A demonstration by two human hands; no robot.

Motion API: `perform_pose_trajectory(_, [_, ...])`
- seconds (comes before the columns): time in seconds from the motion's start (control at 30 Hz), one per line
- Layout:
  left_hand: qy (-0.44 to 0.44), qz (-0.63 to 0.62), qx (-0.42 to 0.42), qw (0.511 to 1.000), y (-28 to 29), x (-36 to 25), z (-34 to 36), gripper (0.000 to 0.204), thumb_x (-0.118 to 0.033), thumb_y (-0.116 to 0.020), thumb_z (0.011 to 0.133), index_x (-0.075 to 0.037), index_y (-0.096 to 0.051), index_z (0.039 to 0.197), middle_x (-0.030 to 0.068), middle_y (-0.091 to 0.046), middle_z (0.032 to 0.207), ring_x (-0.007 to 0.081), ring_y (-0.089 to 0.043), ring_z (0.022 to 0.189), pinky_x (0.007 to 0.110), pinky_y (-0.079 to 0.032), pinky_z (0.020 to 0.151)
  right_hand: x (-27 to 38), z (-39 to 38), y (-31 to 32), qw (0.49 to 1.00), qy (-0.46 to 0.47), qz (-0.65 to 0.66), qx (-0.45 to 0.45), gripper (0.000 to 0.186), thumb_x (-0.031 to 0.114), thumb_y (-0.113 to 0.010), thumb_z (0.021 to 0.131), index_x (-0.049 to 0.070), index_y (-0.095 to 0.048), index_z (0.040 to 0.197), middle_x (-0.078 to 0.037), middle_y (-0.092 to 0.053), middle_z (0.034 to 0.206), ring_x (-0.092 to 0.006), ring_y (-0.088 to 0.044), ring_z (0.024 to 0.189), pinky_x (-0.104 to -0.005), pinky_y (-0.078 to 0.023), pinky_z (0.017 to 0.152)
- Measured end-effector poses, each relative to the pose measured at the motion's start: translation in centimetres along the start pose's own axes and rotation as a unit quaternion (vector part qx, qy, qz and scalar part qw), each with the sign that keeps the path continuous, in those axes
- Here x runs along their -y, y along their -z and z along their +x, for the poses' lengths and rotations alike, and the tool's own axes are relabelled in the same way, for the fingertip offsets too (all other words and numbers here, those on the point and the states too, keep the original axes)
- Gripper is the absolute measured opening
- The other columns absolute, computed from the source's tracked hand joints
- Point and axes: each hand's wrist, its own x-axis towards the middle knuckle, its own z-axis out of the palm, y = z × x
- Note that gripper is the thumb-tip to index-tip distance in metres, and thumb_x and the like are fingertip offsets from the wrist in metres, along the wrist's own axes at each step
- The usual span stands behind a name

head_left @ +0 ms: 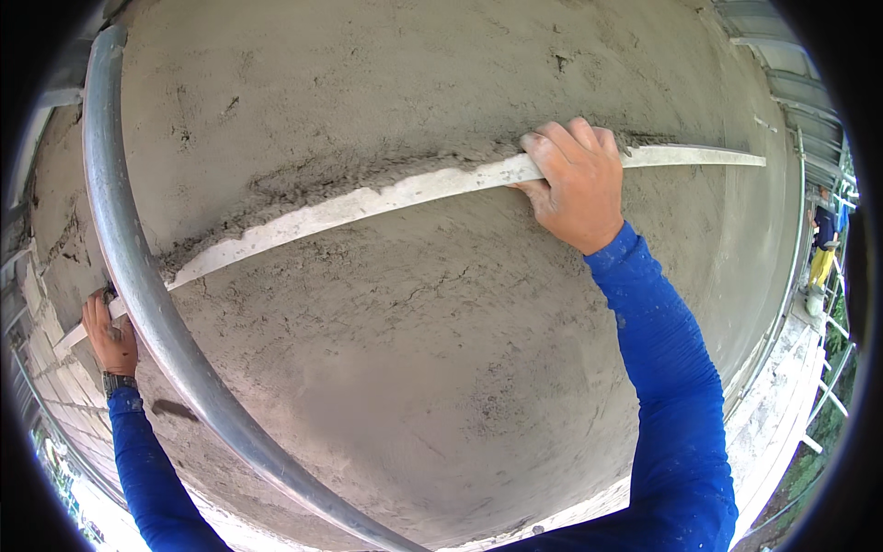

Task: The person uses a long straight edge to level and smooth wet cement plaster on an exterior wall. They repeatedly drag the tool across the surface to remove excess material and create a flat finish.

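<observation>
Gripped in both bare hands is a long, narrow, pale straightedge bar, laid aslant across a wall of wet grey plaster. Its lower left end is clasped by the left hand, beside a round silver metal pipe by which part of the bar is covered. Right of its middle, the bar is held by the curled right hand. Along its upper edge, rough plaster is heaped.
</observation>
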Motion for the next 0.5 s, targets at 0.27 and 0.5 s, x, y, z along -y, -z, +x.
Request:
perform_pose_trajectory(0.27, [0.008,-0.118,-0.041,0.992,-0.4,-10.8,-2.1,0.042,-0.027,-0.061,0.087,0.002,-0.057,0.117,0.0196,-0.058,0.111,0.0377,-0.055,0.103,0.050,-0.043,0.090,-7.1,-8.5,4.8,0.998,-0.016,-0.024,0.050,0.037,0.007,-0.071,0.062,0.001,-0.062,0.097,-0.011,-0.062,0.100,-0.0310,-0.053,0.089,-0.0446,-0.040,0.081])
perform_pose_trajectory(0.5, [-0.006,-0.088,-0.014,0.996,-0.3,-18.7,-0.9,0.067,-0.030,-0.071,0.091,0.003,-0.042,0.142,0.0227,-0.053,0.131,0.0369,-0.051,0.126,0.046,-0.044,0.105,-12.4,-11.4,4.2,0.997,-0.004,-0.046,0.069,0.041,0.007,-0.070,0.062,-0.001,-0.059,0.101,-0.016,-0.060,0.101,-0.0363,-0.052,0.089,-0.0462,-0.039,0.081])
